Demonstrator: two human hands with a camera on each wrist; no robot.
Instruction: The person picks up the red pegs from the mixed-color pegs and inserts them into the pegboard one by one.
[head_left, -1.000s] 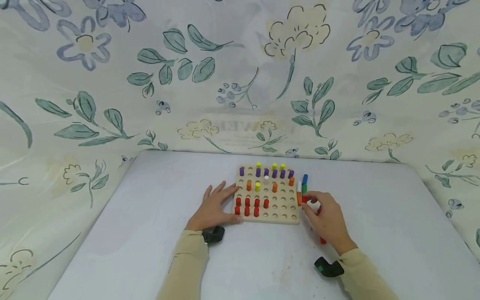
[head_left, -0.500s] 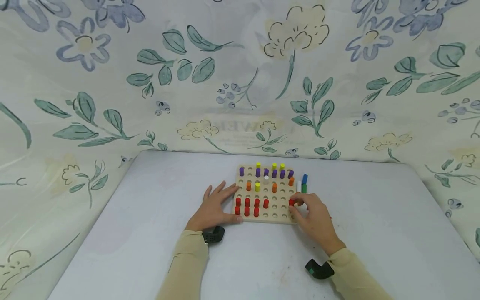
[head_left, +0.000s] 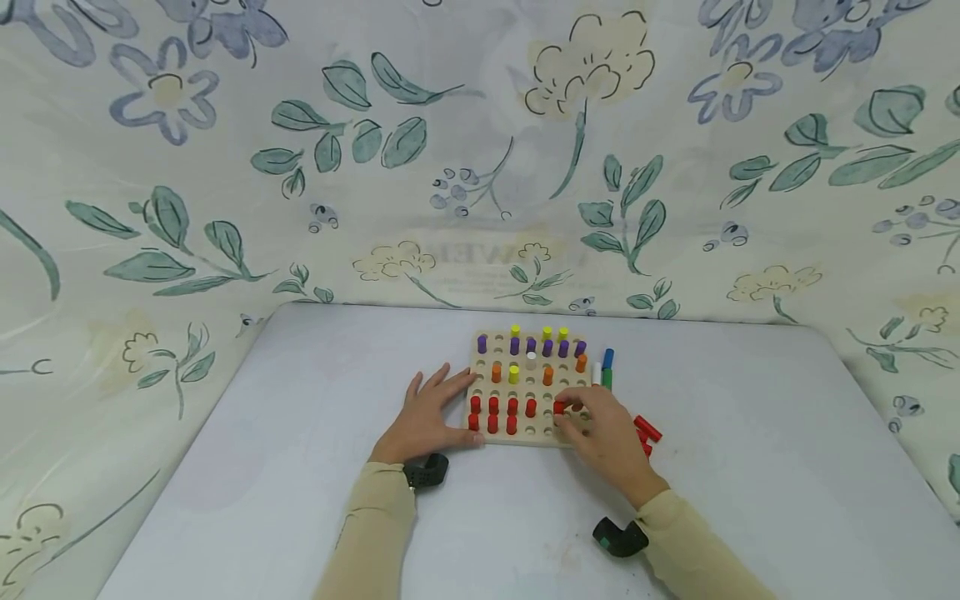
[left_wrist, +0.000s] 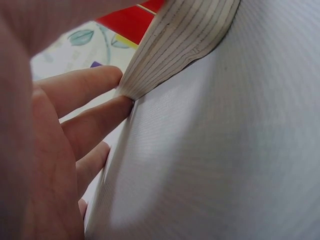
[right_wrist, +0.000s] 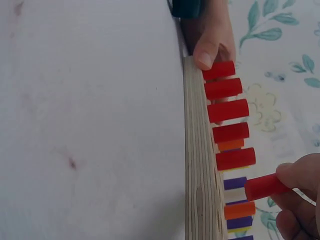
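Red peg [right_wrist: 267,186] pinched in right hand [head_left: 609,442], above pegboard [right_wrist: 194,130], near right part; left hand [head_left: 429,421], fingers spread, touches left edge. Likely placing step; next calls for aligning over a vacant hole [head_left: 530,431].

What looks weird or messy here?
Two things: a reddish-brown smudge marks the white table, and one yellow peg stands between orange pegs, though three other yellow pegs stand in the far row of the board.

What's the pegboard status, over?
Right hand pinching one red peg over pegboard. Left hand touching pegboard's left edge. Peg not yet inserted, nothing visibly blocking it.
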